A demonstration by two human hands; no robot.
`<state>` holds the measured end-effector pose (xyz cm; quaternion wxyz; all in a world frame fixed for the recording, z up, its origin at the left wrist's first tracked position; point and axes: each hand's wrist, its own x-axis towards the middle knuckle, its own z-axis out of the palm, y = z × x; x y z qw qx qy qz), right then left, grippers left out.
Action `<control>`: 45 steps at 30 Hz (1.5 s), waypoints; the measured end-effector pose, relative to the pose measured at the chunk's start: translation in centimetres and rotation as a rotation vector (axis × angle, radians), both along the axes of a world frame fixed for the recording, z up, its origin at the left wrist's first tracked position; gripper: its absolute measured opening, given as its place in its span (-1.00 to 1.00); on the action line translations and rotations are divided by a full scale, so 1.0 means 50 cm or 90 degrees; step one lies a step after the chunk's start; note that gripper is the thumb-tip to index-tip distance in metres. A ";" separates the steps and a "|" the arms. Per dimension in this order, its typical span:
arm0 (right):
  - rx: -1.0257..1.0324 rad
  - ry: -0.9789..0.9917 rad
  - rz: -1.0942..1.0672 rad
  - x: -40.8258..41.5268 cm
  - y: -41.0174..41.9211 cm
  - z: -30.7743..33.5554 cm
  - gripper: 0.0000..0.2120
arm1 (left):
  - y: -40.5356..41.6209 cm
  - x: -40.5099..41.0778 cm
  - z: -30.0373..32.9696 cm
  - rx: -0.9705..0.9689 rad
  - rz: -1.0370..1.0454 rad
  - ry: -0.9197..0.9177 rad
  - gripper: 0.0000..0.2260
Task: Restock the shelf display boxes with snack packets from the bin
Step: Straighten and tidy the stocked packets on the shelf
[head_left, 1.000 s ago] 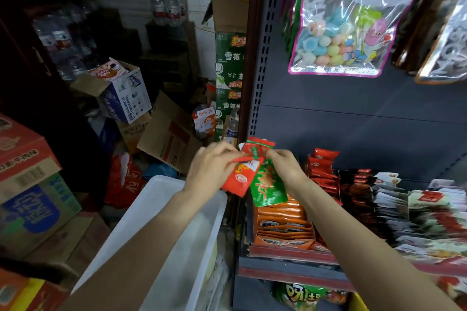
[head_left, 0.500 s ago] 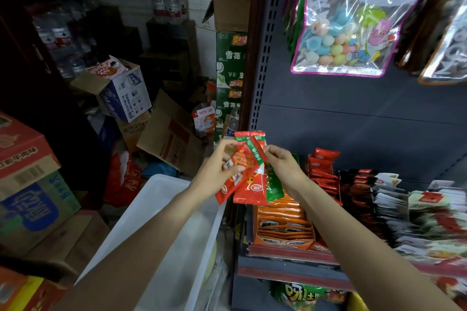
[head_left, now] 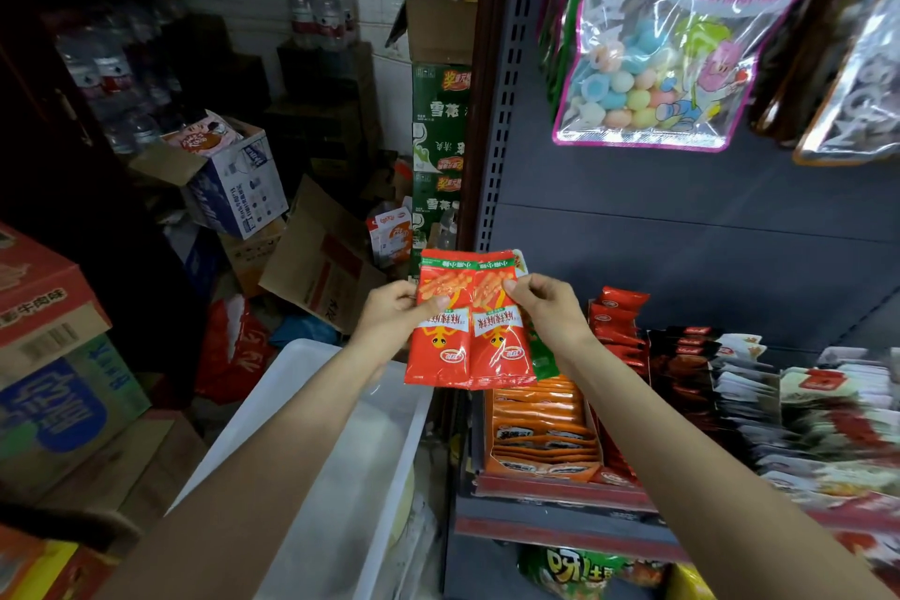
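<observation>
L hand (head_left: 394, 314) & R hand (head_left: 545, 307) pinch red packets (head_left: 467, 346) (green pkt (head_left: 543, 358) behind)

At the lower right of the frame, the grey metal shelf (head_left: 560, 516) in front of me has a red strip along its front edge. On it, nearest the upright post, stands an orange display box (head_left: 540, 468) full of orange snack packets (head_left: 538, 409). Just right of it is a row of red packets (head_left: 616, 322) on edge, then dark packets (head_left: 682, 356), then white and mixed packets (head_left: 828, 409), blurred toward the right edge.
</observation>
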<state>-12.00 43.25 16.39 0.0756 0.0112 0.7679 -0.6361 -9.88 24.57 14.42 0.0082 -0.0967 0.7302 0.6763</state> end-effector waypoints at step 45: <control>0.400 0.134 0.114 -0.017 0.408 -0.011 -0.78 | 0.386 -0.117 0.021 -0.690 -0.301 0.240 -0.47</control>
